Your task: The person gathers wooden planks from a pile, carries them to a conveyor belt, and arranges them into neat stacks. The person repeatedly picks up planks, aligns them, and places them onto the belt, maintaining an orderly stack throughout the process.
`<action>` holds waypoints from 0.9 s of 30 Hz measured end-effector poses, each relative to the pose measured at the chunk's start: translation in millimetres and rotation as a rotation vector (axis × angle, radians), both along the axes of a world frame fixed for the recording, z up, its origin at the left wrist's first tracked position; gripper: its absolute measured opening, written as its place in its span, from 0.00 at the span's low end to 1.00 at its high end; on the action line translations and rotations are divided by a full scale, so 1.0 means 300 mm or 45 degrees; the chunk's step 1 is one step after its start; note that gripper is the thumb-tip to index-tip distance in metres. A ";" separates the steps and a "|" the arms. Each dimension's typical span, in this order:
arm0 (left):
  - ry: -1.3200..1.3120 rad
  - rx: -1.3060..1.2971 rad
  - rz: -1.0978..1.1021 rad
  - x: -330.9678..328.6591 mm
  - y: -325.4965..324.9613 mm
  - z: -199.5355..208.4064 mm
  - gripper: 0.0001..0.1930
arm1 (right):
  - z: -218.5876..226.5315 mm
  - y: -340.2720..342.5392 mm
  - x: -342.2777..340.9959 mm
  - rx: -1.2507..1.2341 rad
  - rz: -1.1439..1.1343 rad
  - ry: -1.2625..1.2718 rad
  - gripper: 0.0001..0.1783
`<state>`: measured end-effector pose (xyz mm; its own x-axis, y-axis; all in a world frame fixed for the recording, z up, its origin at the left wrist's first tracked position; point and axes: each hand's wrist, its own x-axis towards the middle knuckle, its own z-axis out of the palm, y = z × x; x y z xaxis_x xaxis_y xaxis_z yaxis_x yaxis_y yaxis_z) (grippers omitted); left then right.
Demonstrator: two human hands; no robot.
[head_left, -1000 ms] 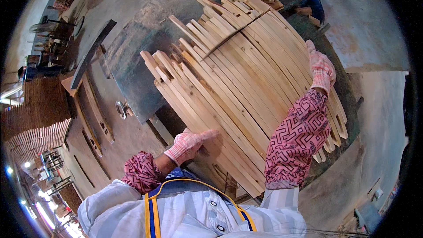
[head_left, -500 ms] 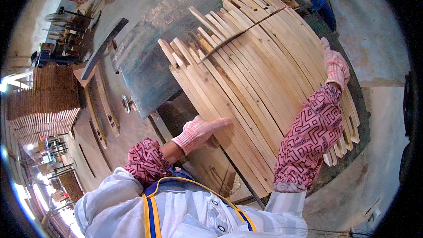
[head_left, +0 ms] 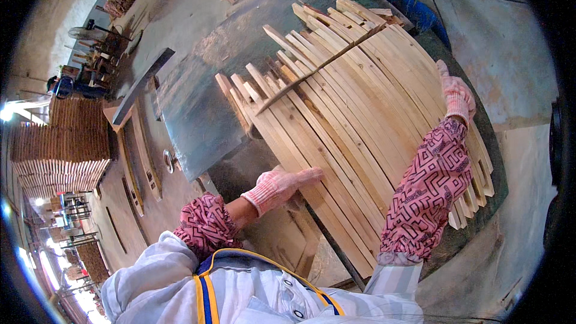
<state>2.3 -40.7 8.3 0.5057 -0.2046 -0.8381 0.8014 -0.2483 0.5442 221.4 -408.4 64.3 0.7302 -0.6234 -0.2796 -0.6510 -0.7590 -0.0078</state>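
Note:
Many pale wooden slats [head_left: 354, 126] lie side by side in a broad row on a dark metal-topped table [head_left: 201, 126]. A thin dark strip [head_left: 324, 67] runs across them near their far ends. My left hand [head_left: 279, 187], in a pink knit glove, grips the row's left edge; one digit lies on top of the outer slat and the other fingers are partly hidden below. On the opposite side my right hand [head_left: 458, 93], gloved alike, presses around the right edge, one digit stretched along it. Several short slat ends [head_left: 231, 93] stick out at the far left, uneven.
A blue round tub [head_left: 414, 12] stands beyond the table's far right corner. Tall stacks of brown wooden pieces [head_left: 60, 132] rise at the left. A long dark beam [head_left: 141, 87] and wooden frame parts lie on the floor beside the table.
My left hand has shifted slightly right and nearer. The leftmost slats sit lower and apart at their far end, and the dark strip's left end now lies over more of the outer slats.

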 end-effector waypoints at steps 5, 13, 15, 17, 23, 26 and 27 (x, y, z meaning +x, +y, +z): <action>-0.275 0.040 -0.298 0.014 0.008 -0.077 0.24 | -0.059 -0.040 0.009 -0.121 0.022 -0.101 0.49; -0.289 0.016 -0.370 0.013 0.012 -0.111 0.20 | -0.228 -0.184 0.053 -0.202 0.273 -0.483 0.42; -0.379 0.033 -0.339 0.017 0.008 -0.063 0.19 | -0.262 -0.216 0.058 -0.194 0.332 -0.553 0.41; -0.238 0.120 -0.297 0.026 -0.011 0.010 0.20 | -0.162 -0.096 0.028 -0.180 0.149 -0.334 0.41; -0.165 -0.018 -0.209 0.001 0.029 -0.043 0.18 | -0.159 -0.074 0.006 -0.172 0.085 -0.192 0.47; -0.598 0.151 -0.731 -0.035 0.103 -0.151 0.25 | -0.166 -0.061 0.013 -0.127 0.092 -0.123 0.50; -0.442 0.085 -0.601 -0.035 0.100 -0.151 0.23 | -0.171 -0.048 0.021 -0.104 0.098 -0.090 0.52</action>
